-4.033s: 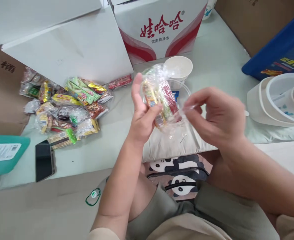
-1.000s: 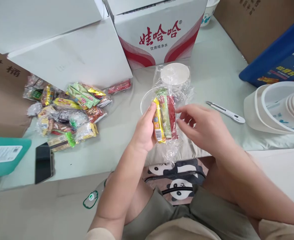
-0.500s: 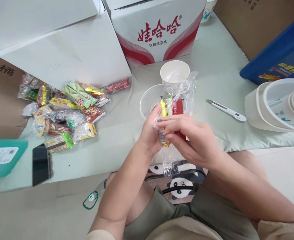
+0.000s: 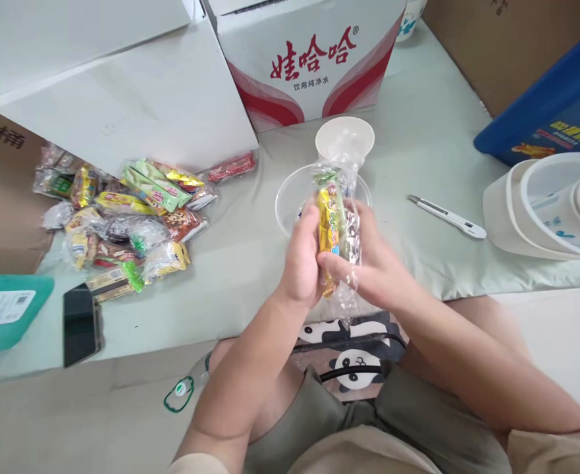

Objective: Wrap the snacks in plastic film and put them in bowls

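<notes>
Between both hands is a bundle of wrapped snacks (image 4: 330, 224), a yellow packet foremost with green and dark ones beside it, in clear crinkled plastic film. My left hand (image 4: 302, 257) is closed around its left side. From the right, my right hand (image 4: 371, 263) grips it too, thumb across the lower front. Behind the hands stands a clear round plastic bowl (image 4: 290, 201), partly covered by them; its contents are mostly hidden. A white paper cup (image 4: 345, 135) is just beyond it, with clear plastic showing at its mouth.
A pile of wrapped snacks (image 4: 126, 217) lies on the left beside a phone (image 4: 79, 326). A box cutter (image 4: 448, 217) lies to the right, near white tubs (image 4: 509, 210) with stacked cups. Boxes (image 4: 309, 66) line the back; a blue container (image 4: 541, 99) stands right.
The bundle has turned, so the yellow packet now faces me and the red one is out of sight. My right hand has moved from its front to its right side.
</notes>
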`<state>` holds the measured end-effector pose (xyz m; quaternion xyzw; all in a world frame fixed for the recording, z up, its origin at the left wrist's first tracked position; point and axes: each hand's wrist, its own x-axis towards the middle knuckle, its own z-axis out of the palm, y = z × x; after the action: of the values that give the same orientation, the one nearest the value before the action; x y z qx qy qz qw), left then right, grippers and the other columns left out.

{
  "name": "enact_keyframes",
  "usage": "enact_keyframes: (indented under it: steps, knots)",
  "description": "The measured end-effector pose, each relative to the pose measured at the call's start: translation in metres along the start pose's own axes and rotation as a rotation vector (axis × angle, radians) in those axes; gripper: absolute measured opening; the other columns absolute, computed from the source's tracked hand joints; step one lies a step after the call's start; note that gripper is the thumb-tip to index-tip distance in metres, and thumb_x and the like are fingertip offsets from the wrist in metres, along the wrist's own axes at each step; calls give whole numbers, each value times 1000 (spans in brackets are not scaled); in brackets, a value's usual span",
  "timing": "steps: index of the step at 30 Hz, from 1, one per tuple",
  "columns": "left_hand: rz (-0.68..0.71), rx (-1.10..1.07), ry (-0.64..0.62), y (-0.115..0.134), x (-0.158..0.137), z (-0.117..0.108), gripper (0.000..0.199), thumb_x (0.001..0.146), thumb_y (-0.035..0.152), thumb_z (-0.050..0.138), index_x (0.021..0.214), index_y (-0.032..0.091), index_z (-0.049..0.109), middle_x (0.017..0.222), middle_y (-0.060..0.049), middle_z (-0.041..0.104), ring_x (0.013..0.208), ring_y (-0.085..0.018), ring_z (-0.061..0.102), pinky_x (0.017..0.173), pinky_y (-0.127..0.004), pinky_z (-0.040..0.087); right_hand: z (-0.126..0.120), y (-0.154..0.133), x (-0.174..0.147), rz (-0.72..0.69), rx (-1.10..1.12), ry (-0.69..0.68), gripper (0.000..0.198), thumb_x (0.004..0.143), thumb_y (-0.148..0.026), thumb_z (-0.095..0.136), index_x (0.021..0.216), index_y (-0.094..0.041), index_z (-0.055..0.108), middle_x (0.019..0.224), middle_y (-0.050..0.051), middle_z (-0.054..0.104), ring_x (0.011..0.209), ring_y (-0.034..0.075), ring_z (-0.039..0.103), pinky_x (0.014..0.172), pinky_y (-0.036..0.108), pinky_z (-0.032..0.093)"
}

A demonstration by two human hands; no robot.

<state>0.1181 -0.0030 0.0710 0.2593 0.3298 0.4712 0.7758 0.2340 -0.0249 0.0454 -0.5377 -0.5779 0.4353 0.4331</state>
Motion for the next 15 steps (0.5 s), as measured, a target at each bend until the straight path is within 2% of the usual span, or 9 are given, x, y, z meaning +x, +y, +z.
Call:
enact_keyframes:
  steps: [2,6,8,11,15]
  knots:
    - [39,73,-32,1,-6,3,58,91,44,66,147,31,51,135,-4,70,137,-29,60,113,-40,50,4,-1,-3,7,70,-7,85,80,-48,76,150,-25,32,152,17,51,136,34,56,107,53,53]
    - [29,259,-88,8,-16,4,82,77,23,80,151,31,46,130,-4,71,133,-30,62,113,-39,49,6,-7,-9,9,107,-20,79,81,-40,72,148,-29,31,143,14,60,119,30,67,94,48,60]
    - [31,312,-68,9,-17,3,87,74,14,78,154,28,45,129,-5,71,129,-30,64,111,-37,50,6,-10,-10,-14,53,14,78,78,-36,72,145,-27,33,144,15,58,121,31,66,94,47,60]
    - [15,265,-27,11,-14,-1,80,77,12,64,154,28,47,127,-3,73,124,-28,67,109,-37,52,5,-10,-8,-38,17,50,77,76,-31,71,144,-26,35,142,14,58,122,30,64,96,45,59]
    - [38,115,74,22,-6,-9,70,73,12,52,142,26,60,127,-1,74,132,-27,64,112,-37,50,-4,-5,-2,54,161,-28,72,81,-32,61,147,-30,32,124,8,65,96,23,71,74,37,61]
